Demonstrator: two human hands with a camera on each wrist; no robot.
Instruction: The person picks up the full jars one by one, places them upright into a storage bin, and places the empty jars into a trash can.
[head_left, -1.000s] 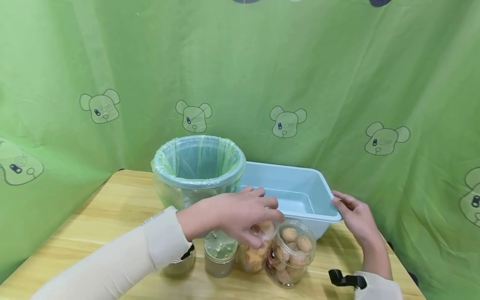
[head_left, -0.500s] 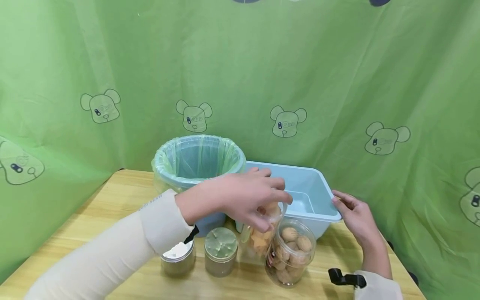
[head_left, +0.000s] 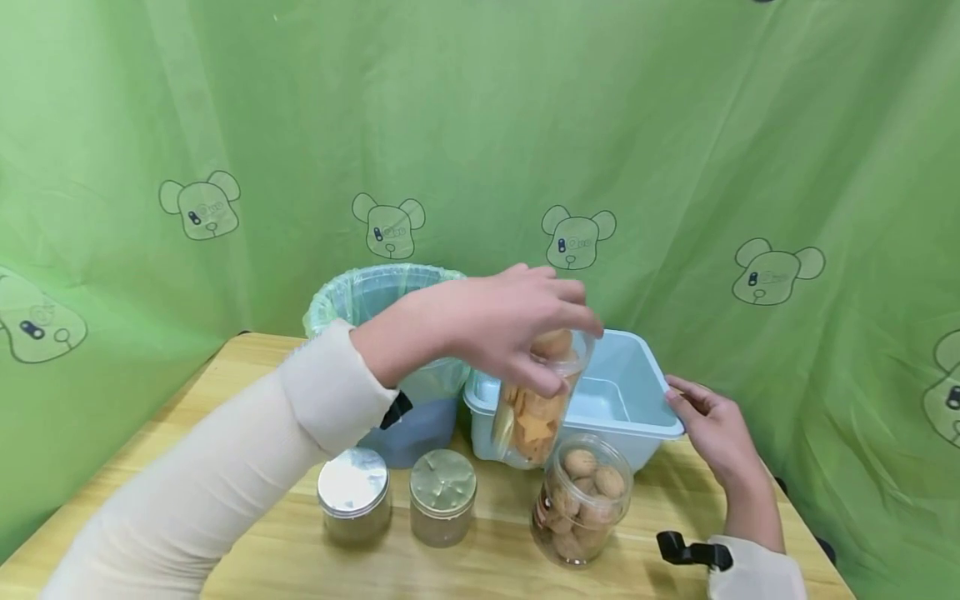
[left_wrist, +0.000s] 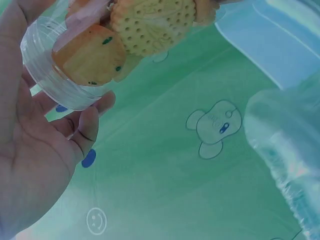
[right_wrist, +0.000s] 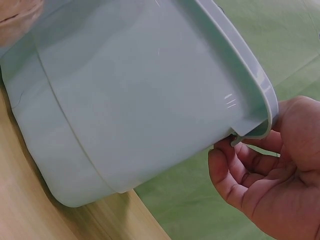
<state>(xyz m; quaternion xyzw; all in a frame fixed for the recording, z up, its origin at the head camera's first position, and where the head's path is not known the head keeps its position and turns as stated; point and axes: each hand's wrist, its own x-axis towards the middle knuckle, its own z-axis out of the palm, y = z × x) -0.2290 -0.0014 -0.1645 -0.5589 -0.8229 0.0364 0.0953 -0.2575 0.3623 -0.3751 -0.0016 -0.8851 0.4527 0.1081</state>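
Green bear-print cloth backs the wooden table point(head_left: 225, 400). An open biscuit jar point(head_left: 536, 408) is gripped from above by the left hand point(head_left: 498, 329), raised over the blue tub's point(head_left: 633, 371) front rim; the right hand point(head_left: 712, 429) pinches the tub's corner. The jar is best kept upright, lest biscuits spill.

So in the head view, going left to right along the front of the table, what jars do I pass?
Silver-lid jar → green-lid jar → walnut jar, all standing on the table.
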